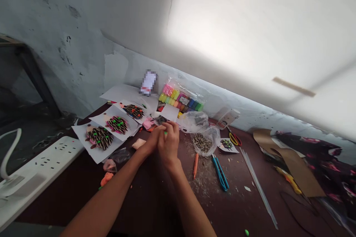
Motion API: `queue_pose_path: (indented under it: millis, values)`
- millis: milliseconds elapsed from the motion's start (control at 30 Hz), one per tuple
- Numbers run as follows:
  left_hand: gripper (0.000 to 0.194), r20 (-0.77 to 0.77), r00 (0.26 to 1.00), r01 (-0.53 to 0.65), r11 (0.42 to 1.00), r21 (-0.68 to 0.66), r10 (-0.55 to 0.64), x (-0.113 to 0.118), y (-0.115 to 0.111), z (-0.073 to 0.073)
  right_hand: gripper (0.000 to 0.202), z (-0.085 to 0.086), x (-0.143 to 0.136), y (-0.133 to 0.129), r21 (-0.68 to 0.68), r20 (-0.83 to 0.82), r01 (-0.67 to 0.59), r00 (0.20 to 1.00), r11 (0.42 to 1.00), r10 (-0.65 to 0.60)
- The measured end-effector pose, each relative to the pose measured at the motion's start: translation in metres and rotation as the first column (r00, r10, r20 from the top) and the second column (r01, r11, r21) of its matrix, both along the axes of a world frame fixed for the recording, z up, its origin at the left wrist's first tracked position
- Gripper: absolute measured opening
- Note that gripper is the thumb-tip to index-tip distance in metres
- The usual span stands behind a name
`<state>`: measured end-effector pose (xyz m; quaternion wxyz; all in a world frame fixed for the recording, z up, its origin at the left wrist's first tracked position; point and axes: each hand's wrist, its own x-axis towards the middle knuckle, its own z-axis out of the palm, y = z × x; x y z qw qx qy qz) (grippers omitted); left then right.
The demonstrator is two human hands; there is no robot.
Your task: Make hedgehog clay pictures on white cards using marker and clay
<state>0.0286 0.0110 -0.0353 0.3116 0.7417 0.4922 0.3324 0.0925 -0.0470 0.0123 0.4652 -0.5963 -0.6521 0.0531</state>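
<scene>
My left hand and my right hand are pressed together above the middle of the dark table, fingers closed. A bit of bright green modelling clay peeks out between them; most of it is hidden. Left of the hands, paper sheets carry hedgehog figures with spines of seed husks: one with green dots, another green-dotted one and one with orange dots. A lump of pale pink clay lies beside my left wrist. Behind the hands is a pack of coloured clay.
A bag of striped seed husks, an orange pen, blue tweezers-like tool and scissors lie to the right. Clear glue sticks and a yellow glue gun are farther right. A power strip fills the left edge.
</scene>
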Motion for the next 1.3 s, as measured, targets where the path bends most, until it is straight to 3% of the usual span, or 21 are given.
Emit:
queue_pose_path:
  millis: [100, 167, 300, 400, 500, 667, 800, 1100, 1300]
  values:
    - [0.023, 0.157, 0.986, 0.055, 0.998, -0.031, -0.049, -0.002, 0.003, 0.002, 0.027, -0.016, 0.032, -0.004, -0.017, -0.131, 0.113, 0.985, 0.993, -0.114]
    - [0.021, 0.216, 0.976, 0.052, 0.996, -0.069, -0.036, -0.004, 0.004, 0.002, 0.022, -0.029, 0.048, -0.004, -0.11, -0.225, 0.13, 0.962, 0.985, -0.152]
    - [0.021, 0.275, 0.961, 0.044, 0.993, -0.11, -0.012, -0.005, 0.004, 0.0, 0.028, -0.047, 0.061, -0.003, -0.32, -0.472, -0.088, 0.878, 0.943, -0.078]
    - [0.024, 0.344, 0.939, 0.066, 0.989, -0.136, -0.016, -0.004, 0.004, -0.002, 0.024, -0.053, 0.06, -0.002, -0.326, -0.574, -0.166, 0.817, 0.931, -0.055]
    - [0.033, 0.436, 0.9, 0.098, 0.978, -0.185, -0.007, -0.002, 0.004, -0.004, 0.021, -0.055, 0.06, -0.002, -0.281, -0.631, -0.155, 0.774, 0.947, -0.061]
    - [0.045, 0.567, 0.823, 0.258, 0.878, -0.403, 0.019, -0.002, 0.003, -0.005, 0.024, -0.055, 0.065, -0.002, -0.26, -0.685, -0.14, 0.724, 0.955, -0.08]
    - [0.046, 0.646, 0.763, 0.329, 0.849, -0.414, 0.02, -0.006, 0.003, -0.003, 0.024, -0.055, 0.066, -0.002, -0.239, -0.684, -0.13, 0.726, 0.962, -0.071]
    - [0.05, 0.67, 0.741, 0.376, 0.795, -0.476, 0.051, -0.015, 0.0, 0.007, 0.021, -0.054, 0.068, -0.005, -0.237, -0.679, -0.134, 0.731, 0.962, -0.065]
    - [0.045, 0.644, 0.757, 0.335, 0.782, -0.525, 0.109, -0.016, -0.001, 0.01, 0.023, -0.051, 0.066, -0.008, -0.244, -0.677, -0.184, 0.735, 0.952, -0.031]
